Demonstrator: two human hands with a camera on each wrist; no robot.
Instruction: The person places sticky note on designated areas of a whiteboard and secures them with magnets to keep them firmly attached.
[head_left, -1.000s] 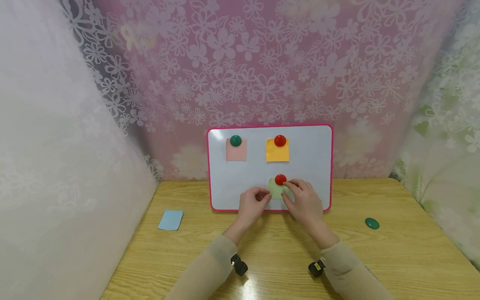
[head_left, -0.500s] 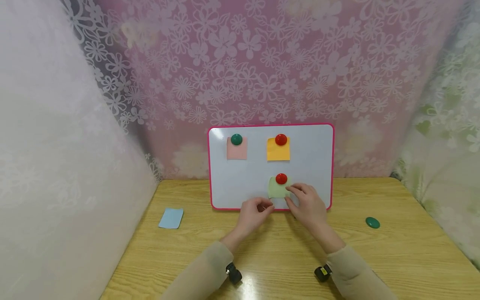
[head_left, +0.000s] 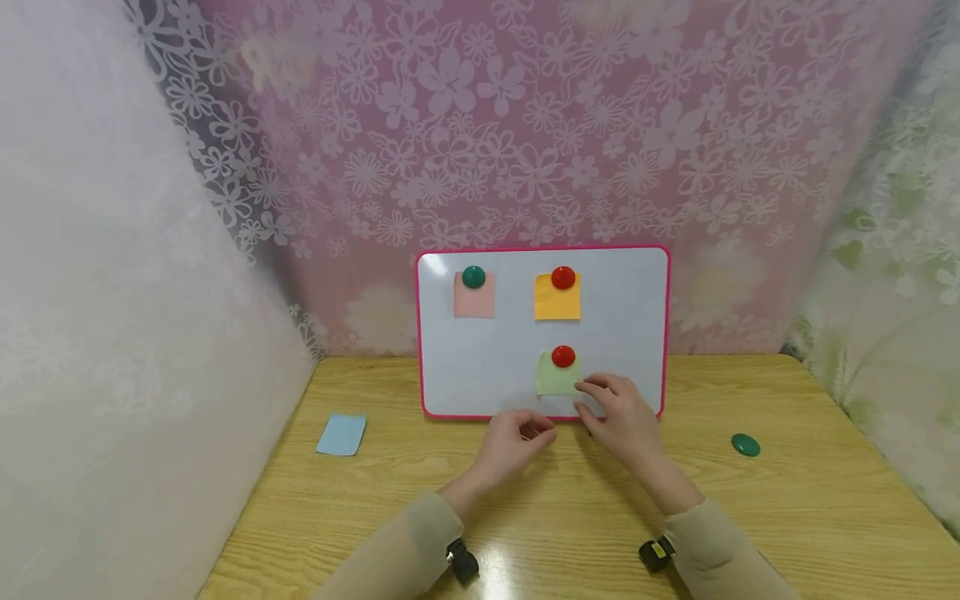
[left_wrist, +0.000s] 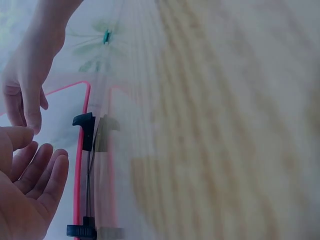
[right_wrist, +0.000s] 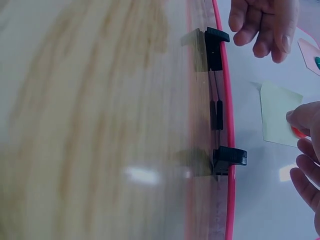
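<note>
A pink-framed whiteboard (head_left: 637, 333) stands at the back of the wooden table (head_left: 570, 500). On it a red magnet (head_left: 563, 357) pins a green note (head_left: 553, 379). My left hand (head_left: 542, 429) hovers just in front of the board's lower edge, fingers loosely curled, holding nothing. My right hand (head_left: 592, 396) is at the note's lower right corner with relaxed fingers; whether they touch the paper I cannot tell. The right wrist view shows the green note (right_wrist: 277, 112) beside my right fingertips (right_wrist: 300, 116), with the left hand (right_wrist: 265, 25) above.
Higher on the board, a green magnet (head_left: 473, 277) holds a pink note (head_left: 474, 303) and a red magnet (head_left: 563, 277) holds an orange note (head_left: 557, 303). A blue note (head_left: 342, 434) lies at table left, a loose green magnet (head_left: 745, 445) at right. Black clips (right_wrist: 230, 156) prop the board.
Both hands have drawn back from the board. The left hand let go of the green note and sank before the lower frame; the right hand slid down and right, away from the red magnet.
</note>
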